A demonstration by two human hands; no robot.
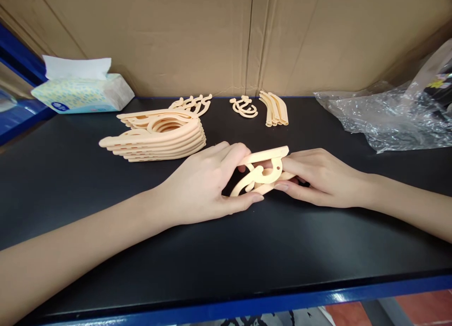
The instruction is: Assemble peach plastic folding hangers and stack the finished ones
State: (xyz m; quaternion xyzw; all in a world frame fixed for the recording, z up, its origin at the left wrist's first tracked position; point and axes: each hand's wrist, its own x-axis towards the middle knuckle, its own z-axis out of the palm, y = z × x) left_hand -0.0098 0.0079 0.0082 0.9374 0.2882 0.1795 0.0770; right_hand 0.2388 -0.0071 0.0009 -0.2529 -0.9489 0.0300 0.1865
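Note:
A cream plastic folding hanger [269, 175] is held between my two hands, just above the black tabletop. My left hand [206, 187] grips its left side, with the thumb along the lower edge and the fingers behind. On the other side, my right hand [325, 178] pinches a cream arm piece between thumb and fingers. The curved hook shows in the middle; fingers hide some of the joints. Behind my left hand lies a stack of folded cream hangers [158, 140]. Loose hooks [244, 108] and several hollow arm pieces [276, 110] lie farther back.
More cream hooks [199, 105] lie behind the stack. A tissue pack [79, 94] sits at the back left, and a crumpled clear plastic bag [384, 116] at the right. Cardboard [169, 39] stands along the back. A blue rail [275, 305] edges the table's front.

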